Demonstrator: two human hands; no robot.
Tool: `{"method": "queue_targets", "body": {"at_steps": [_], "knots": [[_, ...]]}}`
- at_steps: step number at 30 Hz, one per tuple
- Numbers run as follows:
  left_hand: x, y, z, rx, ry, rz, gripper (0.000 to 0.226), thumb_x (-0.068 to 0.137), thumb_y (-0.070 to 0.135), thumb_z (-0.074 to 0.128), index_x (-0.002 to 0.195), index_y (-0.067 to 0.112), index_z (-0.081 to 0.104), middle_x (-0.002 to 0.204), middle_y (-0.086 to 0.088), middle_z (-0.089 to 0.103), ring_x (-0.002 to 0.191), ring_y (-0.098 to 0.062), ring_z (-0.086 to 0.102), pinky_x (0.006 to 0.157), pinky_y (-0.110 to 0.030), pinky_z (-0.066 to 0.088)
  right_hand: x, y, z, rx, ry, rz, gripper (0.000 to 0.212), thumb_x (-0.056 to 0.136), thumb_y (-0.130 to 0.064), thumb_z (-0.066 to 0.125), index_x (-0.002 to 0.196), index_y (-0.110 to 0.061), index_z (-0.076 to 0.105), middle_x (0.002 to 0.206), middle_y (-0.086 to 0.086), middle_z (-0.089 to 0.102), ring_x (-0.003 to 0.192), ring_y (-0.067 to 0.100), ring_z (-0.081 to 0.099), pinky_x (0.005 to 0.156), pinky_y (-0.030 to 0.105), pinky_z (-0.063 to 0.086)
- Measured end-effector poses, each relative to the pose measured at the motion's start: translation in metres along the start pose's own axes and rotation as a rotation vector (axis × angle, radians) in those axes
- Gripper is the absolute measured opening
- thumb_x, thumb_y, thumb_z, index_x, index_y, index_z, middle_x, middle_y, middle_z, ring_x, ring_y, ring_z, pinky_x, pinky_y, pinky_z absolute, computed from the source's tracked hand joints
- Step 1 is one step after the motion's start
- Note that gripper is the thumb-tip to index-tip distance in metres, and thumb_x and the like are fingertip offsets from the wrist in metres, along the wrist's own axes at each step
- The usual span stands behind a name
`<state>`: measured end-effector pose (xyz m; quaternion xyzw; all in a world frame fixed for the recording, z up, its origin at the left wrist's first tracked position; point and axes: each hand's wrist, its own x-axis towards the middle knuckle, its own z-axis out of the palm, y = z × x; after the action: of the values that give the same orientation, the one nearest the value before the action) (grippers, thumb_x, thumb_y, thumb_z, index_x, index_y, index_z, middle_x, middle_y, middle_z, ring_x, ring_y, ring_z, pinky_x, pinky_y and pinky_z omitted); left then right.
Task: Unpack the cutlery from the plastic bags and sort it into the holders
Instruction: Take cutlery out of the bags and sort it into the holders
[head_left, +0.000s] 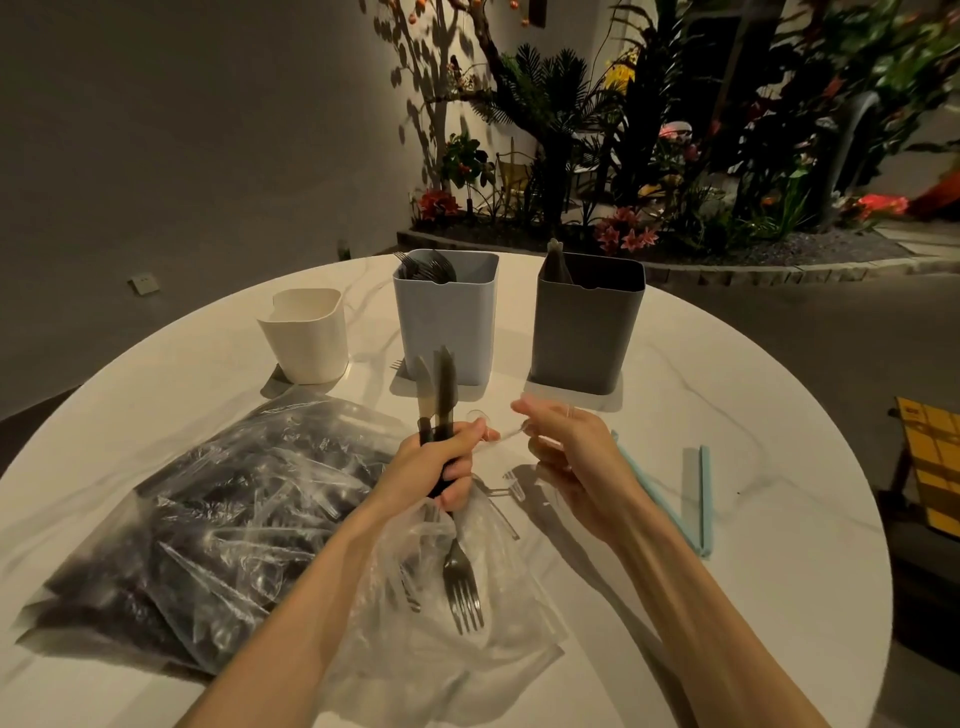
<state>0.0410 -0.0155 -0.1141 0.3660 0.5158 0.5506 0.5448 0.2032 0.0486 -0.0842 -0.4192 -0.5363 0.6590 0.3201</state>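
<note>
Now my left hand (441, 467) clamps the stiff, light black cutlery (441, 400) mid-handle; my right hand (561, 452) pinches a slippery clear spoon (493, 434).

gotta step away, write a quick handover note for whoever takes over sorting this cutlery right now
Left hand: grips a bundle of dark cutlery upright, one fork hanging tines down.
Right hand: pinches a clear plastic piece, hard to identify.
On the table: big bag of wrapped cutlery at left, an opened bag under the hands.
Done: forks stand in the blue holder; the grey holder holds at least one piece.
Left: the white holder shows nothing inside; the big bag still looks full.
</note>
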Motion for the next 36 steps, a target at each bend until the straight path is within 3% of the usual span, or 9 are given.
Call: {"method": "queue_targets", "body": {"at_steps": [3, 5, 7, 8, 14, 21, 25, 30, 36], "knots": [[-0.002, 0.0, 0.003, 0.062, -0.07, -0.019, 0.031, 0.087, 0.038, 0.063, 0.096, 0.009, 0.068, 0.052, 0.001, 0.036, 0.037, -0.011, 0.04, 0.04, -0.021, 0.037, -0.001, 0.001, 0.003, 0.01, 0.004, -0.037, 0.028, 0.088, -0.043, 0.073, 0.093, -0.016, 0.073, 0.101, 0.001, 0.068, 0.098, 0.019, 0.059, 0.07, 0.022, 0.046], [-0.001, 0.001, 0.004, 0.048, -0.051, -0.03, 0.031, 0.084, 0.039, 0.066, 0.092, 0.008, 0.069, 0.057, -0.002, 0.042, 0.041, -0.012, 0.042, 0.038, -0.02, 0.038, 0.002, 0.002, 0.003, -0.04, 0.048, -0.077, 0.032, 0.092, -0.048, 0.066, 0.09, -0.018, 0.075, 0.081, -0.006, 0.069, 0.087, 0.023, 0.061, 0.078, 0.024, 0.054], [-0.002, 0.002, 0.004, 0.03, -0.022, -0.03, 0.031, 0.083, 0.037, 0.07, 0.09, 0.007, 0.069, 0.064, -0.008, 0.051, 0.042, -0.013, 0.043, 0.037, -0.019, 0.037, 0.003, 0.002, 0.0, -0.123, 0.066, -0.09, 0.037, 0.093, -0.052, 0.063, 0.081, -0.018, 0.073, 0.053, -0.01, 0.055, 0.064, 0.014, 0.049, 0.058, 0.019, 0.03], [-0.004, 0.002, 0.005, 0.033, -0.016, -0.024, 0.031, 0.085, 0.035, 0.07, 0.095, 0.006, 0.067, 0.066, -0.009, 0.055, 0.041, -0.013, 0.044, 0.037, -0.018, 0.037, 0.004, 0.003, -0.002, -0.166, 0.04, -0.084, 0.039, 0.092, -0.052, 0.064, 0.077, -0.018, 0.073, 0.052, -0.009, 0.052, 0.062, 0.01, 0.044, 0.057, 0.019, 0.038], [-0.007, 0.002, 0.01, 0.167, 0.066, -0.038, 0.032, 0.103, 0.028, 0.053, 0.122, 0.003, 0.056, 0.066, -0.008, 0.068, 0.036, -0.012, 0.051, 0.038, -0.019, 0.042, 0.004, 0.009, 0.001, -0.256, -0.068, -0.122, 0.024, 0.09, -0.042, 0.072, 0.092, -0.018, 0.072, 0.074, -0.002, 0.067, 0.058, 0.004, 0.061, 0.048, 0.011, 0.041], [-0.003, -0.001, 0.007, 0.089, 0.065, -0.054, 0.03, 0.103, 0.016, 0.052, 0.128, 0.003, 0.061, 0.082, -0.015, 0.07, 0.044, -0.017, 0.053, 0.037, -0.021, 0.043, 0.01, 0.018, -0.002, -0.392, -0.026, -0.212, 0.026, 0.082, -0.046, 0.078, 0.095, -0.026, 0.069, 0.08, -0.003, 0.071, 0.078, 0.015, 0.072, 0.066, 0.019, 0.057], [-0.004, 0.002, 0.01, 0.012, 0.007, -0.05, 0.04, 0.095, 0.033, 0.06, 0.122, 0.004, 0.063, 0.094, -0.014, 0.075, 0.056, -0.017, 0.06, 0.037, -0.019, 0.042, 0.012, 0.013, -0.001, -0.308, 0.053, -0.198, 0.032, 0.098, -0.052, 0.054, 0.093, -0.023, 0.069, 0.074, -0.005, 0.06, 0.07, 0.013, 0.058, 0.058, 0.016, 0.047], [-0.007, 0.003, 0.01, 0.012, 0.046, -0.054, 0.018, 0.098, 0.015, 0.061, 0.108, 0.0, 0.056, 0.109, -0.018, 0.075, 0.062, -0.017, 0.071, 0.037, -0.018, 0.042, 0.012, 0.007, -0.004, -0.161, 0.257, -0.334, 0.051, 0.107, -0.048, 0.032, 0.087, -0.023, 0.071, 0.105, -0.005, 0.065, 0.099, 0.01, 0.055, 0.094, 0.026, 0.039], [-0.007, 0.006, 0.012, -0.042, 0.095, -0.044, 0.026, 0.098, 0.009, 0.06, 0.124, 0.011, 0.057, 0.109, -0.017, 0.076, 0.085, -0.028, 0.076, 0.038, -0.018, 0.042, 0.009, 0.006, -0.009, -0.08, 0.168, -0.398, 0.032, 0.1, -0.04, 0.058, 0.087, -0.017, 0.076, 0.061, -0.005, 0.06, 0.055, 0.007, 0.052, 0.05, 0.013, 0.043]]}}
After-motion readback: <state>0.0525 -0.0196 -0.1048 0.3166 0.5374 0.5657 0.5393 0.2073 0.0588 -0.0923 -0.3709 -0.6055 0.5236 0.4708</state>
